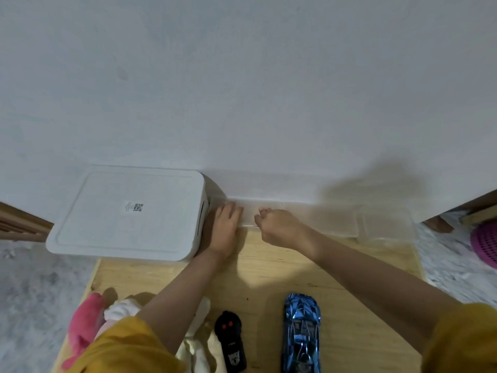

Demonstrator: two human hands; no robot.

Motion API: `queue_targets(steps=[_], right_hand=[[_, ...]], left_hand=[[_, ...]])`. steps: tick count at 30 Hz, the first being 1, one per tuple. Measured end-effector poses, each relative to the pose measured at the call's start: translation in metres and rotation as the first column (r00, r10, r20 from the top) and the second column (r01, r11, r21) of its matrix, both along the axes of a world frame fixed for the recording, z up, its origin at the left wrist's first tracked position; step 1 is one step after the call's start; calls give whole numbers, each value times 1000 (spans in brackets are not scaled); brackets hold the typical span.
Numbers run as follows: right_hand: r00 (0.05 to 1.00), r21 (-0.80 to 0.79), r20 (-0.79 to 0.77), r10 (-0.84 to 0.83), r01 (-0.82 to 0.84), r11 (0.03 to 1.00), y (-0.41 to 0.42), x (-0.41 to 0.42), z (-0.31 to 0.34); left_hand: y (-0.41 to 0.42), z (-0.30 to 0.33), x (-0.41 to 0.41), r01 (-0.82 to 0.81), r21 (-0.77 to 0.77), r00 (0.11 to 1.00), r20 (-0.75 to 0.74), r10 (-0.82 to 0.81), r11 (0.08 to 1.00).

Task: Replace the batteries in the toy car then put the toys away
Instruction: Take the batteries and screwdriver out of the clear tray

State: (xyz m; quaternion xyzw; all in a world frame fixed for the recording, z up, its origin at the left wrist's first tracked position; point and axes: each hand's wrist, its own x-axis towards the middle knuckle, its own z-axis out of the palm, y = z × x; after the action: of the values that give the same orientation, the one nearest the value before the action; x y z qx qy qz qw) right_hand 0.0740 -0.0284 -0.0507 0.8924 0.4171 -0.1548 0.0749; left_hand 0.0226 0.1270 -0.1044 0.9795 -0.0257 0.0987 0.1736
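Observation:
A shiny blue toy car (pixel 302 332) lies on the wooden board (pixel 269 270) near its front edge. A black remote control (pixel 231 343) with two red buttons lies just left of it. Both arms reach past them to a small clear plastic box (pixel 248 215) against the wall. My left hand (pixel 224 227) rests on the box's left end with its fingers fairly straight. My right hand (pixel 278 226) has its fingers curled over the box's right part, pinching it. What the box holds cannot be made out.
A white lidded storage bin (pixel 129 214) stands left of the hands, touching the wall. More clear containers (pixel 336 222) line the wall to the right. A pink plush (pixel 83 329) and a white plush (pixel 121 309) lie at the board's front left. A pink basket (pixel 485 243) sits far right.

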Motion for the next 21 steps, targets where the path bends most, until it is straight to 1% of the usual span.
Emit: queue_targets(steps=[2,4,7,9,11,12,15,17,19,21], right_hand=[[997,83,-49,-65,69,994,-2,7,12],[995,133,-74,-71,81,988,-6,16,22],[983,261,-147,-106,142,955,-19,24,25],[981,379,-141,-133,178,908,-27,23,22],[990,559,-31,-140,133,819,-32,21,16],[986,617,28,-165,112,779,-34,20,12],[945,691,126,-302,135,710,-35,19,8],[913,733,160,-374,144,665,-31,16,6],[873,793,111,-475,210,572,-28,13,3],[827,834,-38,-561,336,438,-24,8,-2]], left_hand=[[1,5,2,-16,6,997,72,16,1000],[1,9,4,-34,22,994,108,31,999],[-2,13,-1,-89,-64,985,145,97,994],[-4,13,-3,-99,-76,977,181,111,992],[-4,10,-5,-71,-71,984,158,82,995],[-4,8,-8,-50,-72,989,137,59,996],[0,6,-15,12,-79,993,121,-3,997],[2,9,-12,26,-93,992,127,-14,995],[3,11,-7,11,-84,992,127,0,996],[4,14,-4,19,-107,993,116,-6,994]])
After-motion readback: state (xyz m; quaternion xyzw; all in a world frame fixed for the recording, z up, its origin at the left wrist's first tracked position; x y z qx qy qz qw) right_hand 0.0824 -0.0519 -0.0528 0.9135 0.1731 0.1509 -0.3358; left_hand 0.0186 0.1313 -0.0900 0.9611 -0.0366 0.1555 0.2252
